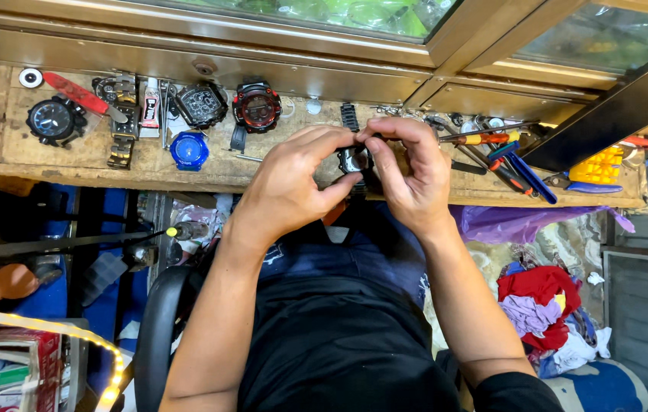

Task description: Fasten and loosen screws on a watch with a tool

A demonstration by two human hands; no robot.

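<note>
My left hand (293,183) and my right hand (408,179) meet over the front edge of a narrow wooden bench (72,156). Between their fingertips they both pinch a small black wristwatch (352,159) with a black strap running above and below it. The watch face is partly covered by my fingers. My forearms reach up from my lap, where I wear dark clothes.
On the bench lie several watches: a black one (53,118), a blue case (189,150), a black-grey one (202,104), a red-black one (257,107). A red-handled tool (76,93), a glue tube (151,107), screwdrivers and pliers (492,149) and a yellow part (599,164) lie there too.
</note>
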